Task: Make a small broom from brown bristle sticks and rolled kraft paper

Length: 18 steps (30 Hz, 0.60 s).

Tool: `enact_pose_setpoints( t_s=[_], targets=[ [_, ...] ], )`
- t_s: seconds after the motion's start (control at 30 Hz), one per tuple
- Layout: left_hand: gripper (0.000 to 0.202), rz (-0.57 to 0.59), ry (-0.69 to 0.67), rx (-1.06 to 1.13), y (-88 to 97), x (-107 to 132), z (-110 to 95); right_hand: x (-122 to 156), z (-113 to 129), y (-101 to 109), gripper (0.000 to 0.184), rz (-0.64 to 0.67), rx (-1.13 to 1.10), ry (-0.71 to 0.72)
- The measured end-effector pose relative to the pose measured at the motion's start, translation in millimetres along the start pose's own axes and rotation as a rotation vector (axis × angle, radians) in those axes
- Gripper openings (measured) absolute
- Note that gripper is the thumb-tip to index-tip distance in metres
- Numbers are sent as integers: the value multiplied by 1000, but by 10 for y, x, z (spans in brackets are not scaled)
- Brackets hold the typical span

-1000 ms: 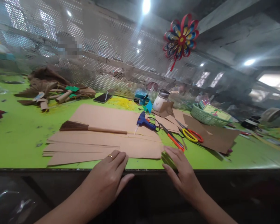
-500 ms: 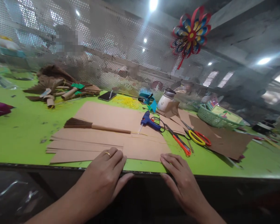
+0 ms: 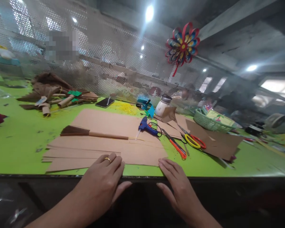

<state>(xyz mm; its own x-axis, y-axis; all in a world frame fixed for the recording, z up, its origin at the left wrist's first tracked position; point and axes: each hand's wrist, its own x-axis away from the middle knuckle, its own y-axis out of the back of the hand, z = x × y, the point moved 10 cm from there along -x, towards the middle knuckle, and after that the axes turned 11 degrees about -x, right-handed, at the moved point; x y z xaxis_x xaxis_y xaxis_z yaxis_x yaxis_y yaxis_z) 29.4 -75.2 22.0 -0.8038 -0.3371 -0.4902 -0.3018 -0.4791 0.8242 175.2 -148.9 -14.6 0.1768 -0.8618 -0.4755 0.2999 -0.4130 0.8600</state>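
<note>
My left hand (image 3: 104, 181), with a gold ring, lies flat with fingers together on the near edge of a stack of long brown paper strips (image 3: 104, 148) on the green table (image 3: 19, 139). My right hand (image 3: 178, 186) rests open at the table's front edge, its fingertips touching the stack's right near corner. A brown stick bundle (image 3: 92, 132) like a small broom lies across the paper. Neither hand holds anything.
A blue glue gun (image 3: 146, 126), orange-handled cutter (image 3: 177, 146) and yellow-and-red scissors (image 3: 192, 140) lie right of the stack. A green basket (image 3: 207, 122), a white jar (image 3: 163, 104), a phone (image 3: 104, 102) and rolled brown paper pieces (image 3: 54, 95) sit further back. A perforated metal screen (image 3: 109, 60) carries a paper pinwheel (image 3: 182, 44).
My right hand has drawn back from the cutter to the stack's near right corner. The left hand has stayed on the paper's near edge. The camera view has shifted slightly.
</note>
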Motion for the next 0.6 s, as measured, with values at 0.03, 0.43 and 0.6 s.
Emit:
enact_pose_setpoints(
  t_s=[0.03, 0.43, 0.6],
  targets=[
    [20, 6, 4, 5, 4, -25, 1, -4, 4, -2, 48, -3, 1, 5],
    [56, -27, -66, 158, -283, -216, -592, -25, 19, -19, 48, -11, 13, 45],
    [51, -23, -23, 162, -267, -196, -519, -27, 0, -18, 48, -22, 11, 39]
  ],
)
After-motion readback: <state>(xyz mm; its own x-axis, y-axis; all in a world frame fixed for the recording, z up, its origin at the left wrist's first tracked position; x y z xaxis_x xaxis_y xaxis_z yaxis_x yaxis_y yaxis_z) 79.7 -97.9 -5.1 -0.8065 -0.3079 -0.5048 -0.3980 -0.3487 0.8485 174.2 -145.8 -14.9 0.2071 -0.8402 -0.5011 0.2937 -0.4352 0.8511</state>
